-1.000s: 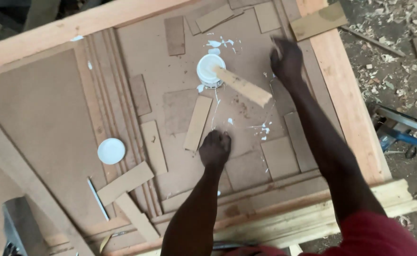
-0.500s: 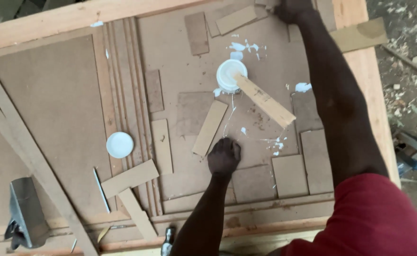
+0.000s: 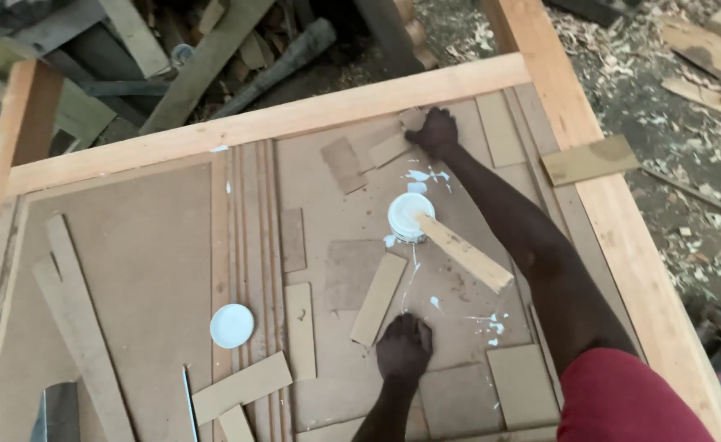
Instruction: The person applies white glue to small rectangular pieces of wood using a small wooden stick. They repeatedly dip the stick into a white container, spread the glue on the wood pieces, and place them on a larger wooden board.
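a white round lid (image 3: 232, 325) lies on the brown board (image 3: 123, 245) at the left, apart from both hands, with loose thin wood strips scattered around it. further right the left hand (image 3: 404, 345) is clenched into a fist and pressed on the board, touching the lower end of a thin wood strip (image 3: 378, 298). above it a white glue tub (image 3: 409, 216) holds a flat wooden stick (image 3: 463, 252), and at the far edge the right hand (image 3: 436, 131) grasps a small wood piece (image 3: 393, 148) just under the frame rail (image 3: 295, 119).

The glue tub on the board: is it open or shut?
Open: the glue tub shows white glue, a wooden stick rests in it, and its lid lies apart.
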